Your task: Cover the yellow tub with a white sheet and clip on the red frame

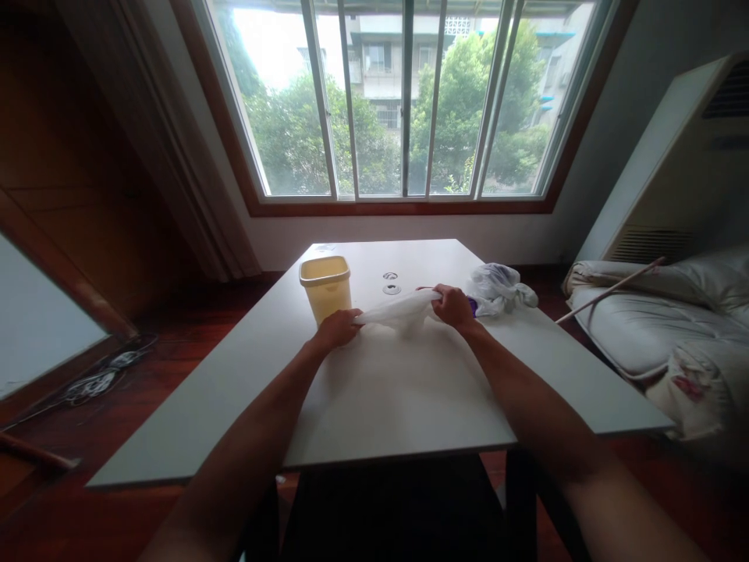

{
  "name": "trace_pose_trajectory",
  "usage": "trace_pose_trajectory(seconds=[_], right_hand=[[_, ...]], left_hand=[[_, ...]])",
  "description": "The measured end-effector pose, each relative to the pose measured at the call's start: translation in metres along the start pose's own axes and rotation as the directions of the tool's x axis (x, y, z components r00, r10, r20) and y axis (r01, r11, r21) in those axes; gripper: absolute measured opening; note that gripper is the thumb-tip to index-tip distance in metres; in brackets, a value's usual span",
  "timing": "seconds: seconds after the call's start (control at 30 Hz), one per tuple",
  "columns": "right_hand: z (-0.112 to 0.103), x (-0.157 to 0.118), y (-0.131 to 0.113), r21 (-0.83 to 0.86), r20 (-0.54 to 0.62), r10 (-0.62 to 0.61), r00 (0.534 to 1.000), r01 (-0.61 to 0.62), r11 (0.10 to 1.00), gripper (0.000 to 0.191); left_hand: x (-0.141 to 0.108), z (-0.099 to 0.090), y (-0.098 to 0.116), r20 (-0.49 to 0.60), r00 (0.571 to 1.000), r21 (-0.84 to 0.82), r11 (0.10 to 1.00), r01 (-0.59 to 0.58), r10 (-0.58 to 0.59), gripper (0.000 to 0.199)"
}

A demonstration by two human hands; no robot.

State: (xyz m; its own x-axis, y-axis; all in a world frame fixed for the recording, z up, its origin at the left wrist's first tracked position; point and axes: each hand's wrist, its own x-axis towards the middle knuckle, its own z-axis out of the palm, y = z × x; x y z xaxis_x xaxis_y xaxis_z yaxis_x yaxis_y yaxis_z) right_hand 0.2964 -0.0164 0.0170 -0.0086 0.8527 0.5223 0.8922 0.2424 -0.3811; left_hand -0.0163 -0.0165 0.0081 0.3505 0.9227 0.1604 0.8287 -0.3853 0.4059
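A thin white plastic bag [401, 308] is stretched between my two hands above the white table [386, 414]. My left hand [339, 329] is closed on its left end, close in front of a yellow bin [328, 289]. The right end is gripped in my right hand [453, 306], a little higher and farther from me. The bin stands upright with its open top facing up. Beside my right hand lies a bundle of crumpled white plastic bags [500, 287], with a small purple item [472, 306] partly hidden behind the hand.
Two round fittings [391, 289] are set in the tabletop beyond the bag. A cushioned seat [637, 320] with a thin stick [612, 290] is at the right. Cables [102, 382] lie on the floor at the left, and a window [403, 101] is ahead.
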Motion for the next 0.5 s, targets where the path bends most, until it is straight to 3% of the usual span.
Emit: trace_pose_trajectory(seconds=[0.1, 0.2, 0.27, 0.33, 0.43, 0.5], right_hand=[[0.011, -0.008, -0.018, 0.231, -0.005, -0.072, 0.997, 0.072, 0.97, 0.034], [0.023, -0.023, -0.047, 0.597, 0.122, -0.237, 0.964, 0.12, 0.793, 0.032], [0.027, -0.033, -0.064, 0.779, 0.257, -0.362, 0.896, 0.03, 0.626, 0.026], [0.026, -0.039, -0.073, 0.876, 0.348, -0.414, 0.841, -0.134, 0.464, 0.025], [0.021, -0.036, -0.069, 0.91, 0.397, -0.393, 0.83, -0.297, 0.29, 0.032], [0.019, -0.03, -0.059, 0.909, 0.394, -0.348, 0.851, -0.303, 0.287, 0.031]], left_hand=[[-0.002, 0.011, 0.015, -0.07, 0.995, -0.26, 0.961, -0.092, 0.076, 0.058], [-0.004, 0.021, 0.035, -0.091, 0.972, -0.574, 0.787, -0.228, 0.215, 0.083], [-0.006, 0.023, 0.044, -0.1, 0.954, -0.668, 0.691, -0.276, 0.284, 0.08], [-0.008, 0.017, 0.046, -0.072, 0.951, -0.682, 0.681, -0.267, 0.301, 0.066], [-0.007, -0.007, 0.03, -0.092, 0.973, -0.64, 0.736, -0.222, 0.213, 0.053], [-0.005, -0.03, 0.008, -0.16, 0.977, -0.634, 0.744, -0.212, 0.142, 0.052]])
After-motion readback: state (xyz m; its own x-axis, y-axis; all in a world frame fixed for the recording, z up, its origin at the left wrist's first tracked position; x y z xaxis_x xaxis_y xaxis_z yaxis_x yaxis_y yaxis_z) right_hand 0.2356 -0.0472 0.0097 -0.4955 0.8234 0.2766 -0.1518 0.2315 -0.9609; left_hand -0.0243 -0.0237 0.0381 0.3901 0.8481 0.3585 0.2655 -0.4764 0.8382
